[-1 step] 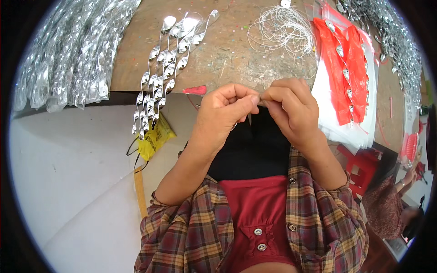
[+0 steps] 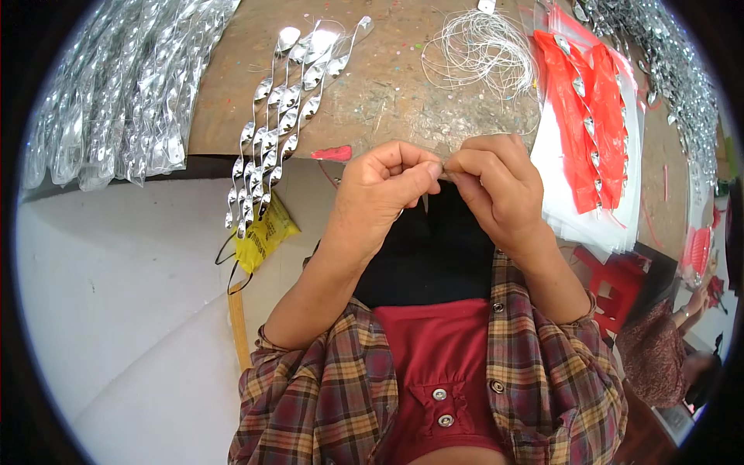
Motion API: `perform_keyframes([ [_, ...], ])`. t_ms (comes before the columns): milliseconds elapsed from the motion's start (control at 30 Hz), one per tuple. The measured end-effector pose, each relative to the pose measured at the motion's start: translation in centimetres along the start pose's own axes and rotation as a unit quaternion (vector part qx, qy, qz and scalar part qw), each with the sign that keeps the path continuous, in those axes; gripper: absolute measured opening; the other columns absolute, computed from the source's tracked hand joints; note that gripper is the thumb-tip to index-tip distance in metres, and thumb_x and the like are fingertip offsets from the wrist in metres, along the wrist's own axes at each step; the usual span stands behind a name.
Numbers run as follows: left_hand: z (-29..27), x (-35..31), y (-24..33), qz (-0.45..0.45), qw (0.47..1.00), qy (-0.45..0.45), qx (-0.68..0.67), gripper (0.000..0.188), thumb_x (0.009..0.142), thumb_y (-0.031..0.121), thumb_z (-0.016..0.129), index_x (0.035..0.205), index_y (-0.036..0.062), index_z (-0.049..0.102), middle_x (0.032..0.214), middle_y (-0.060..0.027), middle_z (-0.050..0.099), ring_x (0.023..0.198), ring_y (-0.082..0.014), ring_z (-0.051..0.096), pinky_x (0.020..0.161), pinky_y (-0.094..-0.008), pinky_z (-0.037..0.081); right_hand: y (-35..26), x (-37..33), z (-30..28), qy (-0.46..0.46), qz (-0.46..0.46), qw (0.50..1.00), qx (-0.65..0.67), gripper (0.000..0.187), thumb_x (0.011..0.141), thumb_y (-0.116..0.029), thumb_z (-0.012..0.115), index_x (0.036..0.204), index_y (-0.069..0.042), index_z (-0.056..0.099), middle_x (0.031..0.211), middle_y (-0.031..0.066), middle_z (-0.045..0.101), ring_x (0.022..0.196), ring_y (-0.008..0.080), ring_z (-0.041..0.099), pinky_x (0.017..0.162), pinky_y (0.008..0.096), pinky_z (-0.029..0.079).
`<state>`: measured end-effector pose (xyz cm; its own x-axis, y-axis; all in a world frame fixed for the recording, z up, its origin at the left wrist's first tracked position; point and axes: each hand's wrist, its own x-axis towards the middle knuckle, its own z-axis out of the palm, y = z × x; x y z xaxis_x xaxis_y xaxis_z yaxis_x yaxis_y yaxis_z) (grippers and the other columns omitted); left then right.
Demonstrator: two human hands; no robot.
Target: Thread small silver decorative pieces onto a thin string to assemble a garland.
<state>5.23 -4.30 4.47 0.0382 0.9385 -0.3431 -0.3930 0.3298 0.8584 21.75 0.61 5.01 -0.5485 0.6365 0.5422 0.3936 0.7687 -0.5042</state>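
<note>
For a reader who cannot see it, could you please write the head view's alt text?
A person's left hand and right hand pinch together at the edge of a brown table; anything held is too small to tell. Twisted silver strips overhang it at left; white string lies beyond.

We see a yellow bag, a wooden strip near it, a red stool, a co-worker.

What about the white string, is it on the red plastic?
No, the white string lies on the brown table, left of the red plastic.
</note>
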Motion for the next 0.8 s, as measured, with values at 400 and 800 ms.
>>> perform_keyframes([
  [400, 0.2, -0.5, 0.2, 0.006, 0.999, -0.016, -0.038, 0.012, 0.083, 0.011, 0.062, 0.088, 0.0016, 0.059, 0.071, -0.0009, 0.058, 0.057, -0.0023, 0.044, 0.050, -0.0152, 0.032, 0.9, -0.8, 0.6, -0.007, 0.096, 0.982, 0.163, 0.009, 0.077, 0.002, 0.062, 0.085, -0.001, 0.061, 0.083, 0.0091, 0.060, 0.075, 0.0204, 0.057, 0.066, 0.0276, 0.044],
  [800, 0.6, -0.7, -0.3, 0.069, 0.995, 0.038, 0.063, 0.012, 0.083, 0.013, 0.063, 0.089, 0.0022, 0.062, 0.072, 0.0009, 0.059, 0.060, -0.0014, 0.045, 0.054, -0.0154, 0.033, -0.1, -0.4, 0.2, 0.024, 0.001, 1.000, 0.002, 0.015, 0.071, 0.003, 0.066, 0.084, -0.003, 0.061, 0.079, 0.0066, 0.060, 0.070, 0.0198, 0.055, 0.061, 0.0278, 0.042],
])
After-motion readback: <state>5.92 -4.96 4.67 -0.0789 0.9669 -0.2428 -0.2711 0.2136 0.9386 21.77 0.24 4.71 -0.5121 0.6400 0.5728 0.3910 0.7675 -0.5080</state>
